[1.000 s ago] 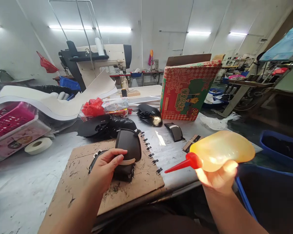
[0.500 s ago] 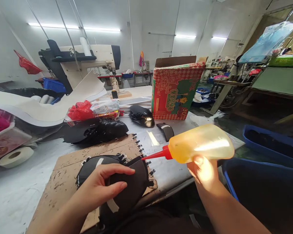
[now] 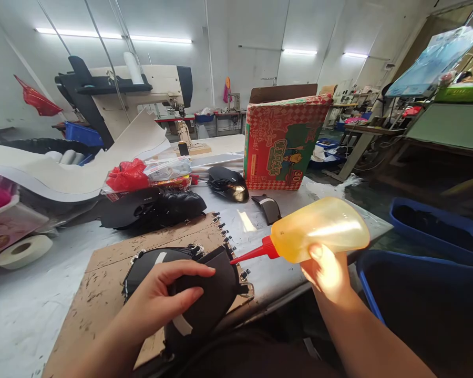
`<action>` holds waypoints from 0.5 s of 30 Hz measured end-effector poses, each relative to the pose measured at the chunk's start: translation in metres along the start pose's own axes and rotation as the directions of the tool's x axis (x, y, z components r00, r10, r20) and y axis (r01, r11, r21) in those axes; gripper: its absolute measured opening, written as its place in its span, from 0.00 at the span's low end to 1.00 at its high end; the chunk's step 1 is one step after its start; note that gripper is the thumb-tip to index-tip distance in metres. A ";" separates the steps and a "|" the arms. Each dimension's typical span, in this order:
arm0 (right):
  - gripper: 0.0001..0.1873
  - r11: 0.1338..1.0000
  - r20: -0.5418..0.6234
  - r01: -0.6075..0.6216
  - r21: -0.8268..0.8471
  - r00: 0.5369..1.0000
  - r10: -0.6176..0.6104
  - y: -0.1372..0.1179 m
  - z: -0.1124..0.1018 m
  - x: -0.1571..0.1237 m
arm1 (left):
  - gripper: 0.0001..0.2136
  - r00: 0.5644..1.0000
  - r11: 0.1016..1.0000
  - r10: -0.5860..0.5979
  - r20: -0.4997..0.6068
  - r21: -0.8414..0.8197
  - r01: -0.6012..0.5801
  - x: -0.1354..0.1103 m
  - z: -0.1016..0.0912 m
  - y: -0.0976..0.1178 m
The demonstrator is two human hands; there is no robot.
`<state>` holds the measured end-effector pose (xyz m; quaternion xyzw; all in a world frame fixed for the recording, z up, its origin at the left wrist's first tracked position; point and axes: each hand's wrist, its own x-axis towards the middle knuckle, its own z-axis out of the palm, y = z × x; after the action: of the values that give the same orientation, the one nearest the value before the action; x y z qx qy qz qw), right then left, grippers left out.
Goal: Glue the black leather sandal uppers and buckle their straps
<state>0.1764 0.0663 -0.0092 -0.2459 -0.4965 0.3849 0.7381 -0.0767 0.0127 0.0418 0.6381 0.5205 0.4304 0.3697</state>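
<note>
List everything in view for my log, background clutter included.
table: one, pale grey, foreground
cardboard sheet: one, brown, on table
black panel: one, pale strip, over cardboard's front
stacked panels: several, black, on cardboard
buckles: several, black and silver, cardboard's right edge
bottle: one, yellow, red nozzle tip by black panel's edge
box: one, red and green, table's back
red bag: one, left of box
tape roll: one, off-white, table's left
sewing machine: one, cream and black, behind
bins: at least two, blue, right of table
far background: cluttered, too small to itemise
left hand: one, bare, at black panel
right hand: one, bare, gripping bottle
</note>
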 end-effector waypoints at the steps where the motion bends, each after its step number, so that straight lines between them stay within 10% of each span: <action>1: 0.15 1.000 -0.003 -0.001 0.008 1.000 0.001 -0.001 0.001 -0.001 | 0.08 0.999 0.999 -0.029 -0.024 -0.019 0.029 -0.001 0.001 0.000; 15: 0.15 0.999 -0.023 -0.016 0.048 1.000 0.017 -0.003 0.006 -0.015 | 0.11 0.942 0.899 -0.320 -0.102 -0.345 0.268 -0.002 0.011 0.005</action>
<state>0.1690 0.0525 -0.0123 -0.2365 -0.4765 0.3999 0.7464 -0.0648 0.0095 0.0417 0.4460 0.5600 0.4981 0.4892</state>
